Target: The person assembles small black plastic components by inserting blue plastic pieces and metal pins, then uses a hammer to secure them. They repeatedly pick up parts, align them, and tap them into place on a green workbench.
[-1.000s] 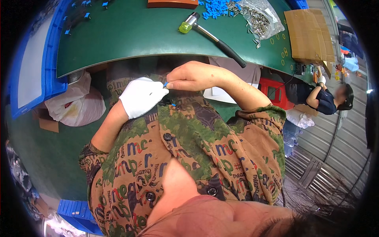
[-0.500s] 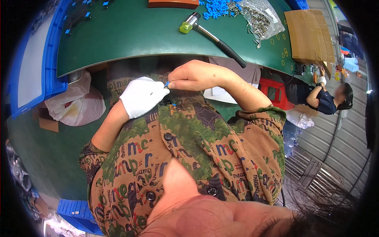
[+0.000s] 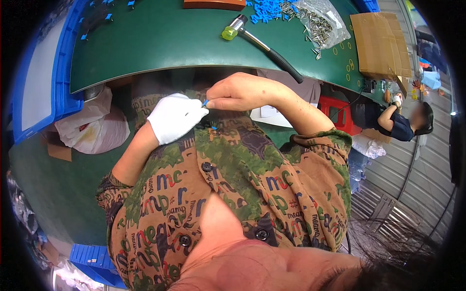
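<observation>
My left hand (image 3: 175, 120), in a white glove, and my bare right hand (image 3: 234, 93) meet over my lap, at the near edge of the table. Between their fingertips sits a small blue piece (image 3: 205, 103), mostly covered by the fingers. Both hands are closed in a pinch on it. Just below them, another small blue and black piece (image 3: 213, 128) lies against my shirt. A mallet (image 3: 262, 45) with a yellow-green face and a black grip rests on the green table (image 3: 160, 43), its handle end reaching over the near edge.
Blue pieces (image 3: 266, 10) lie heaped at the far side beside a clear bag (image 3: 324, 24) of metal pins. Several blue pieces stand at the far left. A cardboard box (image 3: 381, 43) is at the right, a blue crate (image 3: 58, 72) at the left. A co-worker (image 3: 395, 119) sits beyond a red stool (image 3: 335, 114).
My hands stay almost still, pinching the same blue piece. The co-worker's gloved hand has shifted slightly.
</observation>
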`<state>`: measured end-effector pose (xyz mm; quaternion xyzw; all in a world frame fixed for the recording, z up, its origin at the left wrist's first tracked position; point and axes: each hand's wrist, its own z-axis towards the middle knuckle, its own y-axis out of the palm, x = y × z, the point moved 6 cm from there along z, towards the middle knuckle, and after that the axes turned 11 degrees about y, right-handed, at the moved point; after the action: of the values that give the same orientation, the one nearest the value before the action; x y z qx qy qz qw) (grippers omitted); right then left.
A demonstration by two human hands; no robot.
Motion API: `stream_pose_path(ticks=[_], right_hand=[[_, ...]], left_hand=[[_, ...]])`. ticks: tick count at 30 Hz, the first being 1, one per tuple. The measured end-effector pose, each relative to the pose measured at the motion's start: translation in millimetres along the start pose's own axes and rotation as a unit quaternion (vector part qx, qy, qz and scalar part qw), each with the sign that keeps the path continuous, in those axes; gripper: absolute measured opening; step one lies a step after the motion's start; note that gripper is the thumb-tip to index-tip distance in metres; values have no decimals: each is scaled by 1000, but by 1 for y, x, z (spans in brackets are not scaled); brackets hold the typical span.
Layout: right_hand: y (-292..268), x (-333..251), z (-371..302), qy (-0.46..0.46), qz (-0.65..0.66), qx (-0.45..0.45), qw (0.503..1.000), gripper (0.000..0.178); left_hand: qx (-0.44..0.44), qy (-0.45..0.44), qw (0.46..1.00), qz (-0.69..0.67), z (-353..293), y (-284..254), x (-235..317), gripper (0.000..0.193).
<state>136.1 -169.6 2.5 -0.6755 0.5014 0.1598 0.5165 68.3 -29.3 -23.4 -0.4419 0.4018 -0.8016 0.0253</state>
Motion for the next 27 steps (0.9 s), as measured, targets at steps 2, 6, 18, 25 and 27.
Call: stream_pose_path(ticks=[2,6,18,25,27], right_hand=[[0,-1,-1,-8,6,-1,1000,34],[3,-5,2,0,-25,-30,999,34],[25,17,16,96,153,-143,973,47],[-61,6,-56,32,-140,409,901,25],[-76,28,-84,122,-263,552,782,23]], left_hand=[[-5,-1,1000,-3,-1,1,0,26],[-24,1,1000,-10,-3,6,-3,25],[-102,-186,943,-258,-17,8,-17,22],[97,-197,929,-297,-16,-101,-28,32],[161,-179,923,-301,5,-131,-38,36]])
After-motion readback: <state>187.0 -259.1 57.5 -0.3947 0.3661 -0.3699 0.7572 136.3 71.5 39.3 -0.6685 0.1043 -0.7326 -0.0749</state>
